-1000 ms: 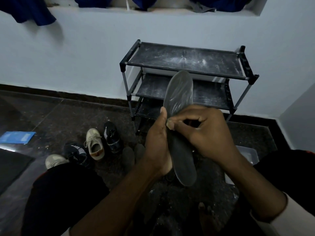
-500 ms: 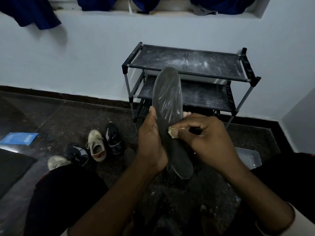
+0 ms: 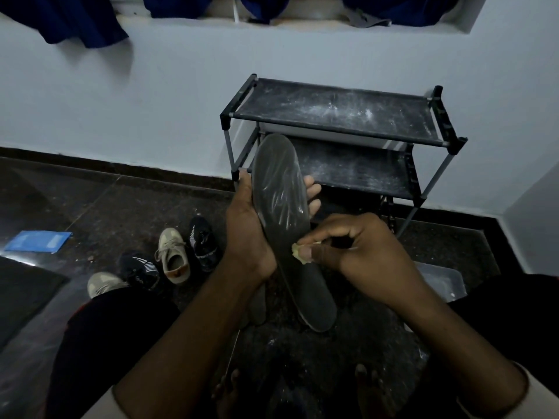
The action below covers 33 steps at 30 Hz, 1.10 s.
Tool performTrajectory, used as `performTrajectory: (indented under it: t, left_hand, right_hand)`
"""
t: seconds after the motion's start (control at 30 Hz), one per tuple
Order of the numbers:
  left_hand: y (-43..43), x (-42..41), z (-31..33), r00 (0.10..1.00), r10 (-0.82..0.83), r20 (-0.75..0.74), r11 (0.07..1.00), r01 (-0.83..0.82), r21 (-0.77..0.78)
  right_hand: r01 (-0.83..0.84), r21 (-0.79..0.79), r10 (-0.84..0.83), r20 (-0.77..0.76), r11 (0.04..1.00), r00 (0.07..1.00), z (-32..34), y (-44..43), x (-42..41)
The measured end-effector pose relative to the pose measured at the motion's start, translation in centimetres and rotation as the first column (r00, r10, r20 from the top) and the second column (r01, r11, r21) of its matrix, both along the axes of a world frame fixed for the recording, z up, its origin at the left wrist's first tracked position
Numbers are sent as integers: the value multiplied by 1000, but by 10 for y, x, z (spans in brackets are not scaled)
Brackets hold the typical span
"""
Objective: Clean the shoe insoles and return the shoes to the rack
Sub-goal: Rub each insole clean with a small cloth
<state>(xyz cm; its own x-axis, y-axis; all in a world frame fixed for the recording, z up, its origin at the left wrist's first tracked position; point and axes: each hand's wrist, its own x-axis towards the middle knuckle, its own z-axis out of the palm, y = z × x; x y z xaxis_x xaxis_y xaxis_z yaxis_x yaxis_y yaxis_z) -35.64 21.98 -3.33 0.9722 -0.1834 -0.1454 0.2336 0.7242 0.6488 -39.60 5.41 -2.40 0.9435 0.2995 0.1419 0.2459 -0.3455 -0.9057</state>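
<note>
Stretching out beneath the grip is a dark speckled stone floor (image 3: 151, 207), which meets a pale wall (image 3: 151, 101) along a black skirting; blue clothes (image 3: 81, 22) hang from a ledge high above. Just beyond the grip stands a black rack (image 3: 332, 116) against the wall, its two visible shelves streaked with whitish dust. Left of the grip and lower, four shoes sit close together on the floor: a black shoe (image 3: 202, 240), a beige shoe (image 3: 172, 252) beside it, a black striped shoe (image 3: 137, 269) and a pale shoe (image 3: 102, 282) partly hidden by a knee. Farther left lie a blue sheet (image 3: 37, 241) and a dark mat (image 3: 24, 285). Right of the grip, behind the right wrist, a clear plastic tub (image 3: 441, 279) rests on the floor; what it holds cannot be made out. The insole (image 3: 281, 207) is up in the air in front of the rack, nearly upright, toe end toward the rack and heel end down toward the floor. The left hand (image 3: 248, 234) grips it at its middle, thumb along the left edge and fingertips (image 3: 313, 189) curling out from behind the right edge. The right hand (image 3: 363, 249) has its fingers curled, pinching a small yellowish wad (image 3: 298, 252) against the lower half of the insole. Below the left hand a second dark insole-like shape (image 3: 257, 303) lies on the floor.
</note>
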Motion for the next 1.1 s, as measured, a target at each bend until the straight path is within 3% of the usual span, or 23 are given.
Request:
performTrajectory:
  t: [0.17, 0.33, 0.53, 0.7, 0.83, 1.0, 1.1]
  left_hand:
    - [-2, -2, -1, 999, -46, -2, 989, 46, 137]
    - [-9, -2, -1, 998, -49, -37, 986, 55, 155]
    - [-13, -7, -5, 996, -84, -42, 986, 89, 138]
    - [-12, -6, -5, 997, -67, -43, 993, 71, 99]
    - [-16, -10, -5, 996, -80, -37, 989, 84, 125]
    - [-15, -7, -6, 998, -46, -46, 989, 52, 141]
    - [-15, -8, -8, 998, -54, -24, 988, 57, 143]
  right_hand:
    - [152, 41, -156, 130, 987, 979, 0, -2, 5]
    - [137, -123, -100, 269, 983, 958, -5, 9, -2]
    - [245, -120, -196, 321, 962, 927, -2, 8, 2]
    - [182, -148, -128, 316, 972, 940, -3, 10, -5]
    - [288, -120, -226, 372, 950, 900, 2, 5, 6]
    - [185, -193, -113, 333, 964, 936, 0, 8, -6]
    - [283, -162, -210, 363, 945, 908, 2, -1, 2]
